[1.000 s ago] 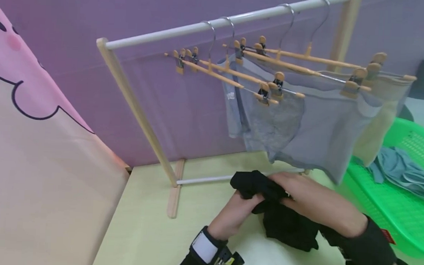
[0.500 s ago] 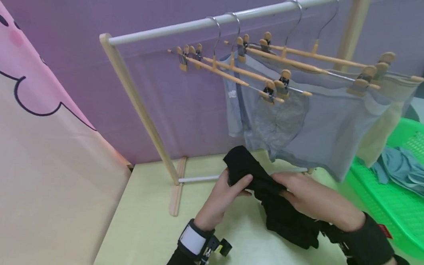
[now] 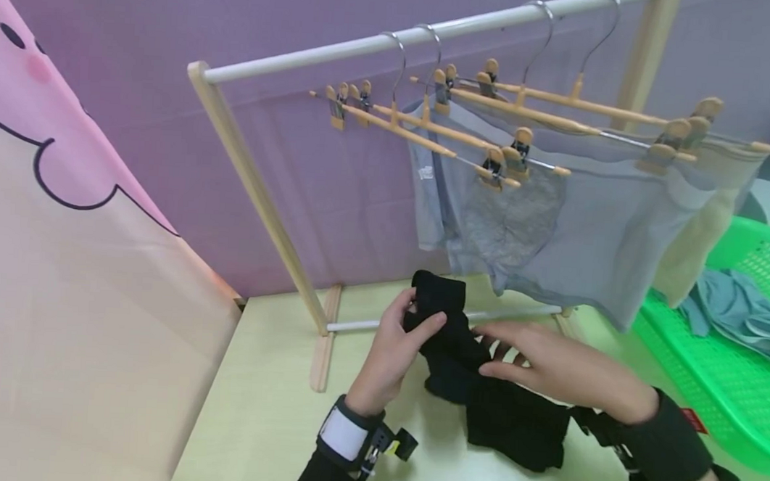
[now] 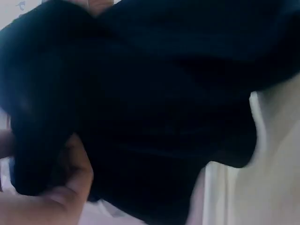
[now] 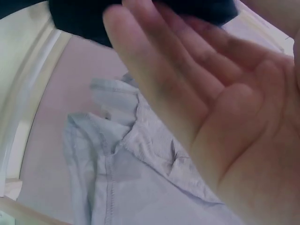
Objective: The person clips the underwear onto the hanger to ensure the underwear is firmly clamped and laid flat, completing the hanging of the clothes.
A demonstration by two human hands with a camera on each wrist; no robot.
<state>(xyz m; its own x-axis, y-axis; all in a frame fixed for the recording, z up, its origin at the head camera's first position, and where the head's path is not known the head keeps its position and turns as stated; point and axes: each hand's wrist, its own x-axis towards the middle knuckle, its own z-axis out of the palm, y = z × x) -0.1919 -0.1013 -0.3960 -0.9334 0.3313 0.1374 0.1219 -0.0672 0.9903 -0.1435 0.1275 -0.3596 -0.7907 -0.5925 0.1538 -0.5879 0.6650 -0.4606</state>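
Note:
A black garment (image 3: 513, 421), its exact kind unclear, hangs bunched below the rack over the pale green table. My left hand (image 3: 389, 350) pinches its upper end between thumb and fingers; the left wrist view has the black garment (image 4: 164, 108) filling most of the picture, with the thumb bent against it. Beside the cloth is my right hand (image 3: 542, 361), its fingers spread and loosely extended. Up close in the right wrist view, the right hand (image 5: 211, 103) shows its bare palm, and its fingertips reach the dark fabric's edge; whether they touch it I cannot tell.
Above stands a rack with a white rail (image 3: 369, 47). Two clip hangers (image 3: 423, 133) carry nothing; others farther right hold grey underwear (image 3: 595, 222) and a cream garment (image 3: 698, 242). A green basket (image 3: 729, 411) at the right contains teal cloth (image 3: 747, 310).
My left hand has moved left, drawing the black garment's upper end out from between the hands. The right hand has released the cloth and its fingers have spread.

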